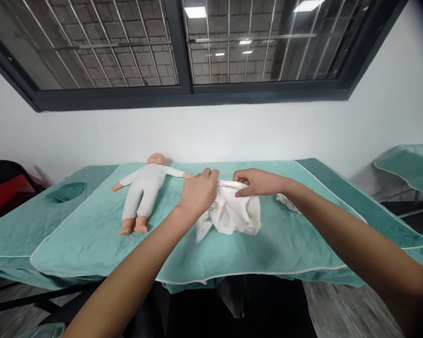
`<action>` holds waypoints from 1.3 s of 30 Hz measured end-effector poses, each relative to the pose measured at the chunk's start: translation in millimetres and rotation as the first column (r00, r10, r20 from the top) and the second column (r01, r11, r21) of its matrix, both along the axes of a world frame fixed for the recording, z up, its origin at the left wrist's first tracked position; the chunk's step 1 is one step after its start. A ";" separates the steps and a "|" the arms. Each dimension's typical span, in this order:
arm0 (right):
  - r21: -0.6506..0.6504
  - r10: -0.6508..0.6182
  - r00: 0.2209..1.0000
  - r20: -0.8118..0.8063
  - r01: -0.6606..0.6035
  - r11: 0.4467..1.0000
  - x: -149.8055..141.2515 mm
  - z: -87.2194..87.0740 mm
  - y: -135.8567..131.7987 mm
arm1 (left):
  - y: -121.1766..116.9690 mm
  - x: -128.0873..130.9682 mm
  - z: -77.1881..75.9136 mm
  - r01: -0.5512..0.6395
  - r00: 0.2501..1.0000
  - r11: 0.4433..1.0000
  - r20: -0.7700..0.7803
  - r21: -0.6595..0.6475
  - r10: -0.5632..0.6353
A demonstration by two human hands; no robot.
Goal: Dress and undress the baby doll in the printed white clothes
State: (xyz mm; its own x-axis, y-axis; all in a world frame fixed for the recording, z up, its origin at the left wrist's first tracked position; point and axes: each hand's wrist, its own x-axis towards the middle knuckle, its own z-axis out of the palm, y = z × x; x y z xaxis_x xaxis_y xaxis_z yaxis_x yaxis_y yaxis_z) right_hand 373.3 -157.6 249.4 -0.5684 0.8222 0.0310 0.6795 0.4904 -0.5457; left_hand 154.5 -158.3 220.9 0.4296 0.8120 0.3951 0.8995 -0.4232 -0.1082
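Observation:
A small white baby garment [238, 213] with a few green marks hangs bunched between my two hands, its lower part close to the green bed cover. My left hand [200, 190] pinches its upper left edge. On the upper right edge, my right hand [255, 182] is closed with the thumb in front of the fabric. To the left a baby doll [144, 185] in a pale outfit lies on its back, arms spread and feet bare. One doll hand comes close to my left hand. Partly behind my right forearm lies a patterned white cloth [288, 203].
The bed's green cover [91, 249] has white piping and a face hole [66, 192] at the left end. A white wall and a barred window [186, 96] stand behind it. A black and red chair [7, 192] is at left, another green-covered surface [409, 164] at right.

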 end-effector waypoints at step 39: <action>0.455 -0.766 0.608 0.211 0.632 0.627 25.4 -200.2 163.5 | 240.8 -60.2 -156.6 -0.395 0.883 0.785 0.039 -0.478 0.468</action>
